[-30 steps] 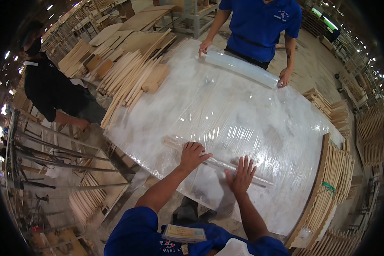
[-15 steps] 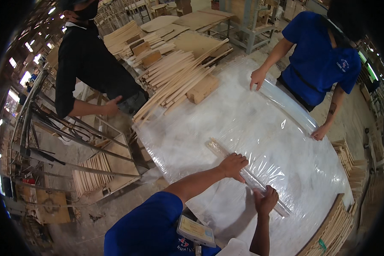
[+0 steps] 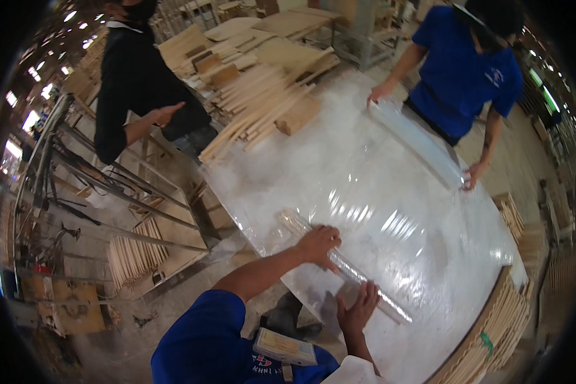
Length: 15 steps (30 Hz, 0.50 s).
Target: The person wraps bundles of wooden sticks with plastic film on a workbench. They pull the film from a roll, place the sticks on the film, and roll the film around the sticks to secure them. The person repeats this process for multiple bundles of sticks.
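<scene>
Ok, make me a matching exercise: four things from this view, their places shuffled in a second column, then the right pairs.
Things
1. narrow plastic-wrapped bundle
2. large film roll
3. green tie
4. badge

Places
A. in front of a blue shirt
B. beneath the left hand and right hand
C. on wooden strips, lower right
D. between a co-worker's hands

Pairs: 1-B, 2-D, 3-C, 4-A

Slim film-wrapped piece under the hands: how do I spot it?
Find the large white film-covered work surface. Along its near side, the person's left hand and right hand rest on the slim piece. It is narrow, clear and glinting, unlike the thicker, milky film roll the co-worker grips opposite.
</scene>
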### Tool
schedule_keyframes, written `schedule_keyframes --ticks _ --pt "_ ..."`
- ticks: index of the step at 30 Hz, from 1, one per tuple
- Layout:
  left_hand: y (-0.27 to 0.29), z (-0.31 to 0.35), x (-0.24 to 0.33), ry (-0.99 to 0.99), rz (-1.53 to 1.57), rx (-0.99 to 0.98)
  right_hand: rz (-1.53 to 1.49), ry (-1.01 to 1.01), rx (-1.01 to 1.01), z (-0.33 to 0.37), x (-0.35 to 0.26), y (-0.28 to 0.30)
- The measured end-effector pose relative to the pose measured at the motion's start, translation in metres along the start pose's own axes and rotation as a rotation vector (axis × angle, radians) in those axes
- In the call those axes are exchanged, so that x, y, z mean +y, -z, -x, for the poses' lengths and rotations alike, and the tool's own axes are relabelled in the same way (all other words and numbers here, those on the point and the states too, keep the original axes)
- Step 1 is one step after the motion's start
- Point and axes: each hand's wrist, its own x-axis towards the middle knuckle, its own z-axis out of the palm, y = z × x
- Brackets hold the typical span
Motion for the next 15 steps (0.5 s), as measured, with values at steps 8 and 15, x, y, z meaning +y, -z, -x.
schedule_keyframes --ticks 8,15 --pt "-0.005 -0.071 -0.003 0.098 0.042 0.275 0.235 -0.102 0.159 -0.137 0.054 -0.006" --pt "0.001 -0.122 -0.012 -0.078 -0.063 0.268 0.164 -0.097 0.333 -0.25 0.103 0.009"
